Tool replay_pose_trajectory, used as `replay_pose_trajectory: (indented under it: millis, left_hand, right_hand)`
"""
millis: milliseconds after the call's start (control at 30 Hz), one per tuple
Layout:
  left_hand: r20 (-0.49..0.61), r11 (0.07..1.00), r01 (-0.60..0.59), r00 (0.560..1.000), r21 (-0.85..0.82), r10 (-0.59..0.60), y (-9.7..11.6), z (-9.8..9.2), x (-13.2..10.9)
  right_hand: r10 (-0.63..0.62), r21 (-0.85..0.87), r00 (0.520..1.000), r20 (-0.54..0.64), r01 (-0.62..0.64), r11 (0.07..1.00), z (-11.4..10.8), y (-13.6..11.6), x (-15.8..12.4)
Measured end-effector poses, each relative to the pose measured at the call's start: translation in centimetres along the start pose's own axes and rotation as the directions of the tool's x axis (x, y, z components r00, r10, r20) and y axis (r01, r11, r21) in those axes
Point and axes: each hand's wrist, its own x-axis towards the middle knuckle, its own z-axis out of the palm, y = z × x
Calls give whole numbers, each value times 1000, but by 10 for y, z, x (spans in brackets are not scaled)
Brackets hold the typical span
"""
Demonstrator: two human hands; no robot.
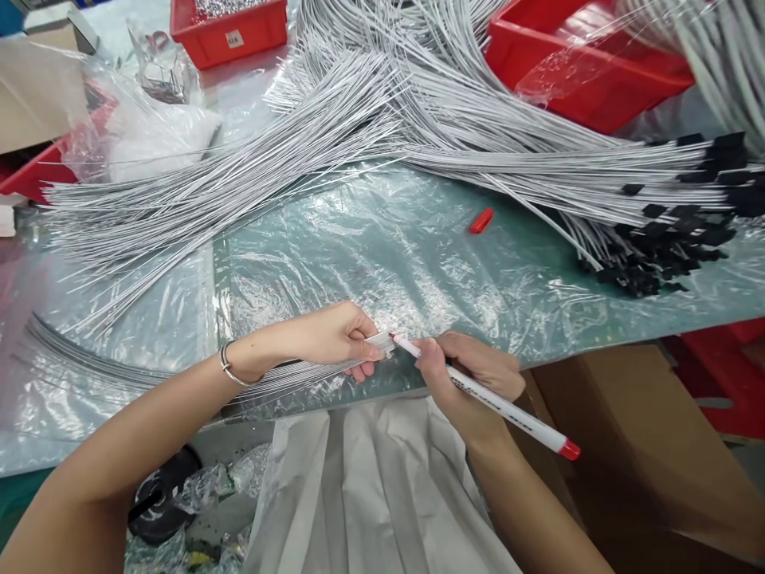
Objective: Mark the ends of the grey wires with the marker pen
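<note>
Near the table's front edge, my left hand [335, 335] is closed on a small flat bundle of thin grey wires [287, 375]. Their ends poke out past my thumb, while the rest trails left in a curve over the table. My right hand [472, 371] grips a white marker pen [508, 410] with a red end. The pen's red tip is at the wire ends, close to my left fingers; whether it touches them I cannot tell. A red pen cap [481, 221] lies apart on the plastic sheet.
Large heaps of grey wires [251, 159] spread across the back, with black ends [663, 231] at the right. Red bins [233, 36] stand behind, one at the back right [586, 72]. Plastic sheeting [358, 247] covers the table. Below the right edge is a cardboard box [645, 446].
</note>
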Motion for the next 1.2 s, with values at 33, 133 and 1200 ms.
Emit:
replay_pose_trajectory:
  millis: [33,133,1200]
  left_hand:
    - [-1,1000,2,1000,3,-2,0,0,0]
    - [0,1000,7,1000,-3,-7,0,1,0]
    - [-10,999,33,999,-42,-34,-1,1,2]
  right_hand:
    - [-4,-1,1000,-2,4,1000,0,0,0]
    - [-3,1,1000,-3,3,1000,1,0,-1]
    - [-66,11,997,-37,66,998,3,0,-1]
